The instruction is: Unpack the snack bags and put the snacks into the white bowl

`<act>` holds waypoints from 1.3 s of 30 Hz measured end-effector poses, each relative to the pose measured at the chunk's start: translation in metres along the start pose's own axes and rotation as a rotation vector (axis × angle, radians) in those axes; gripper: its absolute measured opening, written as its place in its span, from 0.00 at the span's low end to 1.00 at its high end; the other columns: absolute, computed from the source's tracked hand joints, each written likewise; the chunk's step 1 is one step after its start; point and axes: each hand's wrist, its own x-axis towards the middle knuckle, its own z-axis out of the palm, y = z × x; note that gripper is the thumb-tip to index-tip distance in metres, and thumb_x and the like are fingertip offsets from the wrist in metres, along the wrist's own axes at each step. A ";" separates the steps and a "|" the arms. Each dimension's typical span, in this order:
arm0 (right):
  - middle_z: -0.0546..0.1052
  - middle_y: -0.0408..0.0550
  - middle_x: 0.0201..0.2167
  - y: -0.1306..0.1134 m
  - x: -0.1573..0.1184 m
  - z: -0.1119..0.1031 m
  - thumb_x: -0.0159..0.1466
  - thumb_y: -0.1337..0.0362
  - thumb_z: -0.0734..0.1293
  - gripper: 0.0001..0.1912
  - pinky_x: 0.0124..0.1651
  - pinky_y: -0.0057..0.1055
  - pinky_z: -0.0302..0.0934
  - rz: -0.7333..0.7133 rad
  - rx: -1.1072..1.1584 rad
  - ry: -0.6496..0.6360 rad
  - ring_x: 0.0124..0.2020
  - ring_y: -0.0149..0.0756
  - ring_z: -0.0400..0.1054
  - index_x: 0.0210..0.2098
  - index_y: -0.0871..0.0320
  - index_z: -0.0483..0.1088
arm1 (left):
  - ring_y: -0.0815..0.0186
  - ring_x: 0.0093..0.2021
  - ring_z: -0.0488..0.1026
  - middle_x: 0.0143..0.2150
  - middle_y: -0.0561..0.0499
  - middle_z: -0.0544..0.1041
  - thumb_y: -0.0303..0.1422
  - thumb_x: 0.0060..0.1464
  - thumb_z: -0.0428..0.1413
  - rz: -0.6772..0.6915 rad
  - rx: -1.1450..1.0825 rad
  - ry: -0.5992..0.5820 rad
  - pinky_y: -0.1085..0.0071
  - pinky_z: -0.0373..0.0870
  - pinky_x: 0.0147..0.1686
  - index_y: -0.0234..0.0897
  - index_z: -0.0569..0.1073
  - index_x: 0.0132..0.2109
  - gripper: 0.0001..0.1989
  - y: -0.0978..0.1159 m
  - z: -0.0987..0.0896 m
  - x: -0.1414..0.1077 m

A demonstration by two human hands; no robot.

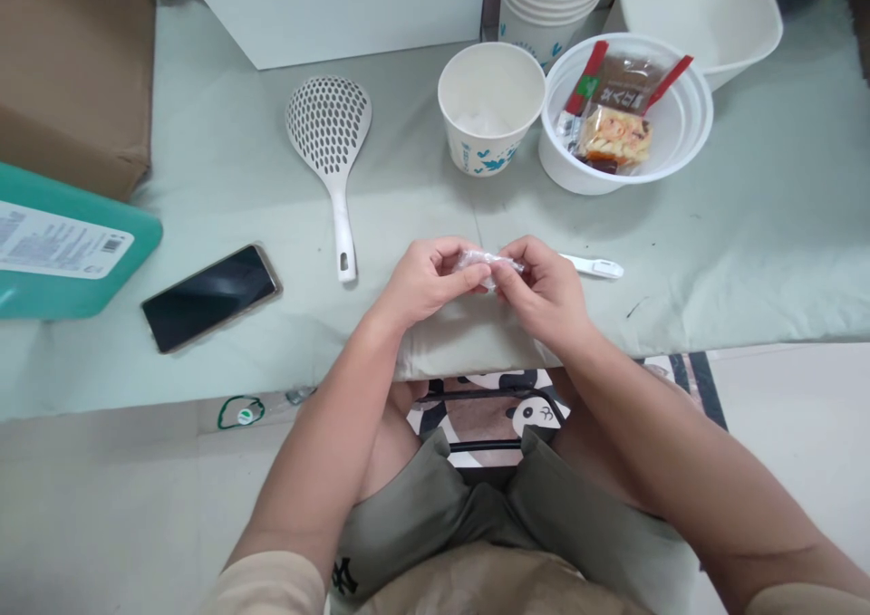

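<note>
My left hand (435,280) and my right hand (546,291) are close together above the table's front edge. Between their closed fingertips they pinch a small crumpled clear plastic wrapper (484,260). What is inside it, if anything, I cannot make out. Just beyond my right hand lies a slim white tool (598,267), its other end hidden by the fingers. A white paper cup (489,99) with blue print stands behind my hands, with something whitish at its bottom. To its right, a white plastic bowl (697,135) holds several wrapped snacks (617,135).
A white slotted skimmer (333,135) and a dark-screened phone (212,296) lie on the left. Beyond them are a green jug (136,235) and a brown box (82,81). Stacked paper cups (544,17), a white tub (707,8) and a white panel (353,8) line the back.
</note>
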 end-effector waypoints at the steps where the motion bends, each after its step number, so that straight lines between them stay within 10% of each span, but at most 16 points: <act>1: 0.71 0.39 0.22 -0.001 0.001 0.002 0.66 0.51 0.67 0.14 0.28 0.31 0.56 0.010 0.021 0.006 0.23 0.31 0.64 0.32 0.54 0.67 | 0.66 0.31 0.80 0.30 0.49 0.82 0.50 0.48 0.71 0.017 0.003 0.010 0.71 0.78 0.35 0.34 0.80 0.35 0.23 -0.001 -0.001 0.001; 14: 0.66 0.36 0.22 -0.009 0.024 0.039 0.66 0.51 0.67 0.13 0.29 0.31 0.53 0.021 0.248 0.036 0.23 0.29 0.59 0.34 0.53 0.65 | 0.71 0.27 0.75 0.26 0.53 0.78 0.40 0.49 0.70 0.159 0.047 0.346 0.75 0.75 0.29 0.36 0.80 0.32 0.12 -0.004 -0.014 0.002; 27: 0.55 0.31 0.18 0.009 0.071 0.035 0.65 0.47 0.72 0.22 0.19 0.27 0.42 -0.054 0.455 0.383 0.15 0.25 0.51 0.33 0.50 0.56 | 0.73 0.22 0.75 0.24 0.55 0.77 0.46 0.55 0.66 0.246 -0.178 0.505 0.76 0.74 0.25 0.38 0.77 0.33 0.16 -0.001 -0.028 -0.003; 35: 0.77 0.42 0.37 0.003 0.091 0.026 0.68 0.54 0.68 0.13 0.30 0.27 0.64 -0.113 0.461 0.375 0.33 0.32 0.76 0.48 0.48 0.64 | 0.72 0.21 0.73 0.23 0.56 0.75 0.47 0.57 0.64 0.248 -0.115 0.532 0.75 0.71 0.23 0.38 0.76 0.31 0.17 0.000 -0.031 -0.004; 39: 0.67 0.35 0.22 -0.003 0.078 0.039 0.69 0.50 0.68 0.15 0.22 0.24 0.56 -0.138 0.428 0.371 0.19 0.25 0.64 0.34 0.51 0.63 | 0.72 0.24 0.72 0.25 0.56 0.75 0.39 0.55 0.66 0.356 0.073 0.723 0.74 0.70 0.27 0.40 0.75 0.32 0.10 -0.002 -0.039 -0.003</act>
